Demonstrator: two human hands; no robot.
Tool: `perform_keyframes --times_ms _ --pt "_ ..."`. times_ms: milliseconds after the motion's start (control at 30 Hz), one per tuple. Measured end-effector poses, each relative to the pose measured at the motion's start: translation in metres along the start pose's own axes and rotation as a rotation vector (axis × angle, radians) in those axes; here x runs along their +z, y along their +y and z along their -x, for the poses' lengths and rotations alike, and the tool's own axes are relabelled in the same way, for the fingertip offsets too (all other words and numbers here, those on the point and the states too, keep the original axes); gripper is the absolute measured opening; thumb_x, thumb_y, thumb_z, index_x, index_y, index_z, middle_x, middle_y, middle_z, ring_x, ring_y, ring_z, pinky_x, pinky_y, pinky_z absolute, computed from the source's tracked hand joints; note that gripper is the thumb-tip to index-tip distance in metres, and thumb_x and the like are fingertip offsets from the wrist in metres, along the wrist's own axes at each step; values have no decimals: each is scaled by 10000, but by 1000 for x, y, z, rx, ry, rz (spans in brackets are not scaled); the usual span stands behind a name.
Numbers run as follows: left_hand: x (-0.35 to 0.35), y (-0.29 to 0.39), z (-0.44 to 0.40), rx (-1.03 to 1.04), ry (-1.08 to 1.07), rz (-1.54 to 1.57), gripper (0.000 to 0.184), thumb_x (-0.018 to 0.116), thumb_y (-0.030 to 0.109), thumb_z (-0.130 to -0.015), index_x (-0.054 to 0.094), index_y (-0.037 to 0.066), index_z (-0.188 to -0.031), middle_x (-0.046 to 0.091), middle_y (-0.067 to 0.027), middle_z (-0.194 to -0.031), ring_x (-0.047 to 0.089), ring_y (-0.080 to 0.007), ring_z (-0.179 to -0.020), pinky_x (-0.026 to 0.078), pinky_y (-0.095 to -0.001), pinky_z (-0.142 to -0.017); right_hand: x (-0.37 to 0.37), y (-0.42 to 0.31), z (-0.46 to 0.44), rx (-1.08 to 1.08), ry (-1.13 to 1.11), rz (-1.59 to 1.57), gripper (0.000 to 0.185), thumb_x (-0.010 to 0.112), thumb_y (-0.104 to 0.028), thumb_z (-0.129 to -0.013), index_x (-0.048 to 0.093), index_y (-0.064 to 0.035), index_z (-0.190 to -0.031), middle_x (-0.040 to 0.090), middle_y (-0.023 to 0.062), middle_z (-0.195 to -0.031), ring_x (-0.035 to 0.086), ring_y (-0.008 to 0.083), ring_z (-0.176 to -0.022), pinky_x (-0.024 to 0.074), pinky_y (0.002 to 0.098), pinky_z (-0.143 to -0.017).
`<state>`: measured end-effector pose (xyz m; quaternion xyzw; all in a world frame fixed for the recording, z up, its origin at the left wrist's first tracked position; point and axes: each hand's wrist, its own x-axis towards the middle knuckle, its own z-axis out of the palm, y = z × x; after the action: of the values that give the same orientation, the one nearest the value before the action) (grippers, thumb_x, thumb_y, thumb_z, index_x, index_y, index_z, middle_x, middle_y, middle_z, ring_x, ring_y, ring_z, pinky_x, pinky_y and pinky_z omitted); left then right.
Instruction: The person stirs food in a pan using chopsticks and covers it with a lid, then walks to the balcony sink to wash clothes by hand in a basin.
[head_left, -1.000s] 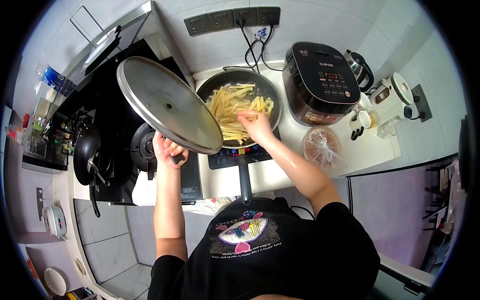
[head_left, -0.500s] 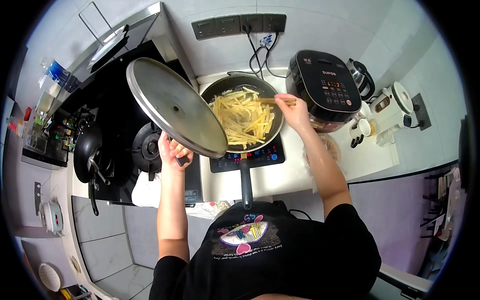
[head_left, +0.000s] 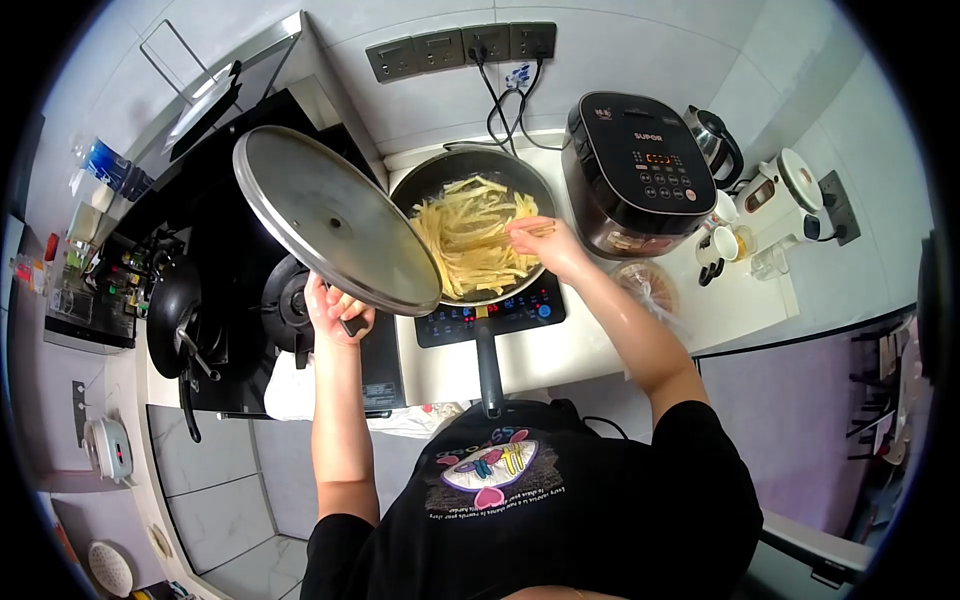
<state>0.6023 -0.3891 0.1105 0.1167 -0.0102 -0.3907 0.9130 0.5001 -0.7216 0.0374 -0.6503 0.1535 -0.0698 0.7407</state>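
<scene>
Nearer to me and further left over the pan than half a second ago, my right hand (head_left: 543,247) has brought the thin light-brown chopsticks (head_left: 493,241) back across the pale yellow, flat-cut strips (head_left: 465,265). Those fingers are pressed together, pinching the sticks; the back ends poke out past my knuckles, while the front ends slant down to the left and get lost among the strips. Just below that grip, the strips lie in a tangled heap in the round, dark frying pan (head_left: 436,178), filling its left and middle parts.

My left hand (head_left: 340,307) is curled tight at the near edge of the large, round, grey lid with a metal rim (head_left: 340,215), and a dark handle end sticks out beside the fingers. Above this grip the lid stands tilted, partly over the pan's left side, much as before.

Between my two hands, towards my body, the long black pan handle (head_left: 488,375) points at me across the flat black glass hob with lit controls (head_left: 545,313). Beyond my right hand stands the boxy black rice cooker (head_left: 640,165); just right of my wrist lies a clear plastic-wrapped round bundle (head_left: 648,287).
</scene>
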Motion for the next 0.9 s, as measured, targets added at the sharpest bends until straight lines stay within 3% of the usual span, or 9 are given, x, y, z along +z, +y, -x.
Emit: perform_keyframes --times_ms 167,233,300,367,400,533,700,800,900 --pt "-5 -2 -2 -26 -33 18 506 309 407 -993 572 -10 -879 442 23 -444 387 -71 -292 360 -217 -302 -25 -9 12 7 -147 50 192 647 -119 -892 679 5 -1034 691 53 -929 634 117 -852 509 239 -745" --pt "-8 -2 -1 -19 26 5 503 312 424 -991 571 1 -907 448 24 -447 381 -70 -292 349 -209 -304 -32 -23 20 -32 -240 361 172 650 -114 -884 691 -9 -1013 696 53 -948 629 111 -879 500 257 -805" --pt "-11 -2 -4 -28 11 0 497 313 428 -990 572 7 -934 448 25 -444 378 -70 -291 341 -205 -306 -34 -21 21 -54 -265 424 164 654 -108 -865 699 -30 -1002 705 82 -972 646 144 -903 488 283 -852" --pt "-13 -2 -6 -34 -3 -28 504 318 430 -988 573 -2 -939 446 26 -439 369 -68 -286 328 -203 -299 -33 -16 17 -320 -289 612 168 652 -99 -851 696 -42 -1002 702 104 -996 658 201 -930 489 301 -856" --pt "-12 -4 -7 -33 -2 -28 504 318 430 -988 573 -2 -939 446 26 -439 369 -68 -286 328 -203 -299 -29 -19 15 -398 -275 647 164 641 -90 -843 693 -45 -992 693 121 -1009 653 260 -951 493 328 -856" --pt "-5 -9 -7 -41 -1 -37 494 320 420 -990 567 -2 -926 444 22 -436 360 -65 -280 315 -198 -291 -21 -2 -19 -625 -196 734 148 628 -84 -841 692 -44 -969 690 116 -988 637 300 -945 499 363 -846" --pt "-1 -12 -8 -36 8 -58 435 326 394 -996 506 53 -796 430 15 -439 345 -71 -275 298 -199 -286 -19 5 -50 -701 -115 774 168 623 -47 -850 689 -43 -1004 688 117 -1015 650 270 -950 510 330 -837" --pt "6 -13 -10 -49 -74 -119 416 318 382 -1008 444 85 -745 387 10 -432 308 -78 -271 263 -207 -283 -13 -41 -21 -402 -53 529 162 648 -105 -848 689 -31 -986 683 137 -971 657 274 -897 511 308 -800" --pt "7 -14 -11 -38 -15 -47 422 314 393 -1010 443 83 -755 386 10 -433 309 -78 -273 268 -209 -286 -21 -29 -35 -618 93 620 158 638 -110 -861 691 -33 -989 684 128 -971 657 256 -916 509 310 -806"
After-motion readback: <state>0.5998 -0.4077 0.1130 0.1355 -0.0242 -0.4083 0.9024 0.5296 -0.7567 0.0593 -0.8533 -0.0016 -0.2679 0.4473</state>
